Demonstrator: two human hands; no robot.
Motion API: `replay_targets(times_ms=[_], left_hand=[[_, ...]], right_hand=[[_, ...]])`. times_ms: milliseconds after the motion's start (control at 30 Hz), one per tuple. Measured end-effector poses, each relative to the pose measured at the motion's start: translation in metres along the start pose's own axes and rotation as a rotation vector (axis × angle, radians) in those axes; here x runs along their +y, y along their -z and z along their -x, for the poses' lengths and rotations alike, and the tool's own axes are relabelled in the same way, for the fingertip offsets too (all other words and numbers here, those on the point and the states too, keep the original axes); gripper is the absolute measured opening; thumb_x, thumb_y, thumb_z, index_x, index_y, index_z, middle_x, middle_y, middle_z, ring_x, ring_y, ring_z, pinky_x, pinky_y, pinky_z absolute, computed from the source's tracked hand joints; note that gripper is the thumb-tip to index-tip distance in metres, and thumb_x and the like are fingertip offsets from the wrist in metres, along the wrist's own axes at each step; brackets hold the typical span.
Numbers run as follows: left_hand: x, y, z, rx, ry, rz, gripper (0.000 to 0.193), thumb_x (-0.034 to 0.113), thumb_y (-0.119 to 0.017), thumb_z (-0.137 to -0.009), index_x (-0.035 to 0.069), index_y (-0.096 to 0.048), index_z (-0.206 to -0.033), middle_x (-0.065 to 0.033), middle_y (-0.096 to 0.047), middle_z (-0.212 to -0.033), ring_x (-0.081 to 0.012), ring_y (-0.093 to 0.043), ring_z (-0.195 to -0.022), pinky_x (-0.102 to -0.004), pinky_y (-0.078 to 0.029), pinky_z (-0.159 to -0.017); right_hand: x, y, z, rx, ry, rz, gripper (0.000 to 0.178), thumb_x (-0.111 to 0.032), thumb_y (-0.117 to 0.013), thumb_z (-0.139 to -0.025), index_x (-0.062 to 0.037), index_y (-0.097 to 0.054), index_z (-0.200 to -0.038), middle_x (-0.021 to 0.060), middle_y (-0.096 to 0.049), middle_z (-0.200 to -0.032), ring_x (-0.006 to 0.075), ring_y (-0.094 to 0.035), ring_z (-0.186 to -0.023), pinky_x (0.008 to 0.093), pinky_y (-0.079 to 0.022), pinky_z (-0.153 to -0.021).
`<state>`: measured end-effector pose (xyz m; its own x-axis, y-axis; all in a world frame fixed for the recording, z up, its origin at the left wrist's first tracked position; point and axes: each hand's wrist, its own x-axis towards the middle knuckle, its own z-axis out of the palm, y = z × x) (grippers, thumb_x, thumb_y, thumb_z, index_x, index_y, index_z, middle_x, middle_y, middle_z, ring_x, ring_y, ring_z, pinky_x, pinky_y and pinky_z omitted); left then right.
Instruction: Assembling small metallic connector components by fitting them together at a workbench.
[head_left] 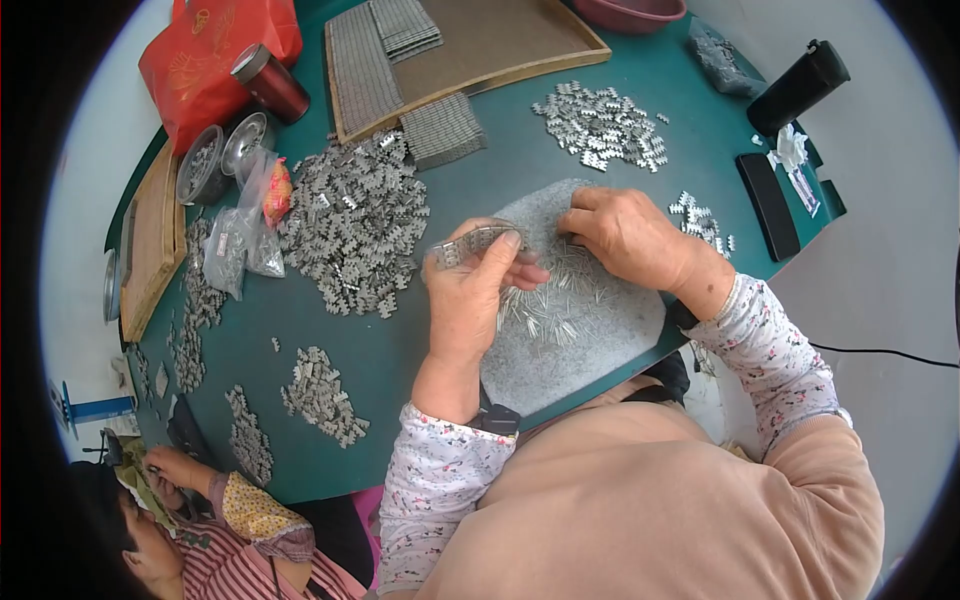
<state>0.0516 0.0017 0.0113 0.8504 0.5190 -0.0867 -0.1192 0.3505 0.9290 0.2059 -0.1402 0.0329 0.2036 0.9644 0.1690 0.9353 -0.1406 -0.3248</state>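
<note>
My left hand [462, 310] is closed around a short strip of joined metal links [472, 245], pinched between thumb and curled fingers. Just to its right, my right hand [632, 240] has its fingertips pressed together above a grey felt mat [530, 375]. What those fingertips hold, if anything, is too small to make out. Loose thin metal pins [548, 315] lie scattered on the mat below both hands. A large heap of small toothed metal links [350, 225] covers the table left of my left hand.
Smaller link piles [605, 125] lie around the green table [390, 400]. A wooden tray [510, 75] with finished link strips stands at the back. At right are a black bottle [800, 88] and phone [768, 205]; at left, a red bag [215, 65]. Another person [240, 530] works lower left.
</note>
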Motion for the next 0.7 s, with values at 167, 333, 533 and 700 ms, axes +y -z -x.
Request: replay_targets(times_ms=[167,333,533,700], left_hand=[[0.0,-0.008,-0.001,-0.044,0.003,0.036,0.013,0.007,-0.06,-0.09,-0.003,-0.061,-0.098,-0.0129,-0.066,-0.079,-0.0209,-0.068,-0.064,-0.0292,-0.055,-0.058],[-0.001,-0.006,0.003,-0.061,-0.013,-0.012,0.012,0.005,-0.058,-0.09,-0.004,-0.062,-0.098,-0.0129,-0.067,-0.081,-0.0211,-0.068,-0.066,-0.0289,-0.056,-0.059],[0.002,-0.011,0.002,-0.089,-0.037,-0.045,0.012,0.003,-0.057,-0.09,-0.006,-0.063,-0.096,-0.0118,-0.066,-0.082,-0.0202,-0.068,-0.066,-0.0283,-0.056,-0.06],[-0.001,-0.007,0.002,-0.101,-0.027,-0.031,0.012,0.003,-0.058,-0.09,-0.006,-0.062,-0.097,-0.0109,-0.066,-0.085,-0.0187,-0.068,-0.068,-0.0265,-0.056,-0.06]], right_hand=[[0.002,0.01,0.003,0.109,-0.049,-0.133,0.01,-0.003,-0.062,-0.08,0.0016,-0.059,-0.088,0.0176,-0.062,-0.082,0.0345,-0.063,-0.077,0.0409,-0.049,-0.065],[-0.024,0.007,-0.009,0.195,-0.2,-0.599,0.011,-0.005,-0.059,-0.087,0.0039,-0.054,-0.092,0.0187,-0.061,-0.076,0.0298,-0.061,-0.067,0.0373,-0.047,-0.06],[-0.026,0.002,-0.009,0.219,-0.211,-0.704,0.011,-0.006,-0.058,-0.088,0.0039,-0.053,-0.09,0.0166,-0.06,-0.074,0.0222,-0.059,-0.066,0.0348,-0.048,-0.061],[-0.027,0.004,-0.009,0.198,-0.215,-0.72,0.01,-0.005,-0.057,-0.088,0.0039,-0.053,-0.09,0.0171,-0.061,-0.075,0.023,-0.06,-0.067,0.0351,-0.048,-0.061]])
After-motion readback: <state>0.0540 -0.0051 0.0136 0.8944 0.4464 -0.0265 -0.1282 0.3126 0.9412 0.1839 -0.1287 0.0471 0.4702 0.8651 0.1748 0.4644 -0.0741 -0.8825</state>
